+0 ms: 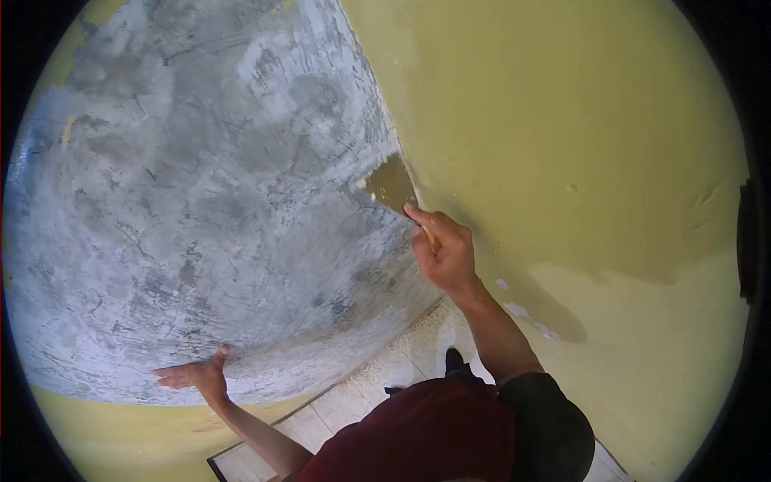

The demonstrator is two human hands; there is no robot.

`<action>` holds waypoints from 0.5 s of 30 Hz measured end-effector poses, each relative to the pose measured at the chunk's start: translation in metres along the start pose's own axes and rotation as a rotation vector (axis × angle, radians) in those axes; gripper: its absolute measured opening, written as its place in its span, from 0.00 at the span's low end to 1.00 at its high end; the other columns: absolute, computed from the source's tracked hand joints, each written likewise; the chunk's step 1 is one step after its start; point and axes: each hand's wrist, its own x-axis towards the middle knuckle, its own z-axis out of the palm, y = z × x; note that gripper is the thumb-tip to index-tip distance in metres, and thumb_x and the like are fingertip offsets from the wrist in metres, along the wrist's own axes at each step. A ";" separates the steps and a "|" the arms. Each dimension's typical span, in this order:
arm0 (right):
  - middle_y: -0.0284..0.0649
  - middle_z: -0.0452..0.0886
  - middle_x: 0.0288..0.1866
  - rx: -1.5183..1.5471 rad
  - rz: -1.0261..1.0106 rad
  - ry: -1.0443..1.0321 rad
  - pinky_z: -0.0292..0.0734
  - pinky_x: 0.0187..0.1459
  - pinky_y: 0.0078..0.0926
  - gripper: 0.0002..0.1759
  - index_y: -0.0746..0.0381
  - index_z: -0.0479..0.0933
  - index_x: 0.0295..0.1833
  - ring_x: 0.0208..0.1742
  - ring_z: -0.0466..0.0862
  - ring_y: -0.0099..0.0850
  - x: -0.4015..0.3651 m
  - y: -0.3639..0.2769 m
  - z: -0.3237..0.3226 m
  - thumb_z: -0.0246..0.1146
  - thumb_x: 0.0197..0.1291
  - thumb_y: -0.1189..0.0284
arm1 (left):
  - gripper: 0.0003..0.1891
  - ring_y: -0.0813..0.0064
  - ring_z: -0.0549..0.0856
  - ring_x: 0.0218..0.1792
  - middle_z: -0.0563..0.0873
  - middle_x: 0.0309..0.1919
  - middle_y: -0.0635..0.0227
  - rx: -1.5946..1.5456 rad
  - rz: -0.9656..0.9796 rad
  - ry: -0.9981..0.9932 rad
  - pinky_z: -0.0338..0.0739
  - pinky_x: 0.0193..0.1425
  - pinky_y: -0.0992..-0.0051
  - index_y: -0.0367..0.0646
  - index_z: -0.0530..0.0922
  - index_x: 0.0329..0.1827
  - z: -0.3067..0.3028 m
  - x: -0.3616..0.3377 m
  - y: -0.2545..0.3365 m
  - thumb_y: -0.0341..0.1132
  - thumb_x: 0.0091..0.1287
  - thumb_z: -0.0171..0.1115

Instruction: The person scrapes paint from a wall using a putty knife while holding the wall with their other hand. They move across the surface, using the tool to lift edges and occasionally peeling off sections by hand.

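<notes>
My right hand [444,247] is closed around the handle of a putty knife [390,185], its thumb near the base of the blade. The wide blade lies against the wall at the corner, where scraped grey plaster [241,185] meets yellow paint [562,120]. Pale flecks stick to the blade's left edge. Lower left, my left hand [195,374] rests on the grey wall with its fingers spread and holds nothing.
Scraped crumbs [371,374] lie on the tiled floor [321,418] along the wall's foot. A dark shoe [455,359] shows below me. Chipped white patches [518,309] mark the yellow wall at right. A dark brown edge [747,241] stands at far right.
</notes>
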 end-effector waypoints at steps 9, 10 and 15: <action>0.46 0.87 0.39 -0.052 0.073 -0.042 0.80 0.37 0.25 0.22 0.66 0.82 0.57 0.33 0.86 0.32 -0.011 0.002 -0.001 0.59 0.57 0.86 | 0.91 0.32 0.21 0.76 0.20 0.73 0.23 -0.021 -0.042 -0.038 0.18 0.78 0.42 0.39 0.16 0.77 -0.003 0.000 0.004 0.63 0.29 0.87; 0.46 0.87 0.38 -0.088 0.033 -0.039 0.80 0.37 0.24 0.22 0.65 0.82 0.57 0.32 0.86 0.33 -0.012 0.001 0.000 0.59 0.56 0.86 | 0.91 0.32 0.21 0.76 0.20 0.73 0.23 -0.017 -0.043 -0.047 0.18 0.78 0.42 0.39 0.16 0.77 -0.003 -0.003 0.003 0.63 0.29 0.87; 0.46 0.86 0.37 -0.002 0.017 0.014 0.81 0.37 0.26 0.23 0.65 0.82 0.57 0.32 0.86 0.34 0.007 -0.007 0.001 0.60 0.54 0.86 | 0.92 0.32 0.21 0.76 0.21 0.73 0.22 0.045 0.032 -0.014 0.19 0.78 0.42 0.37 0.15 0.76 -0.002 0.001 0.003 0.63 0.28 0.87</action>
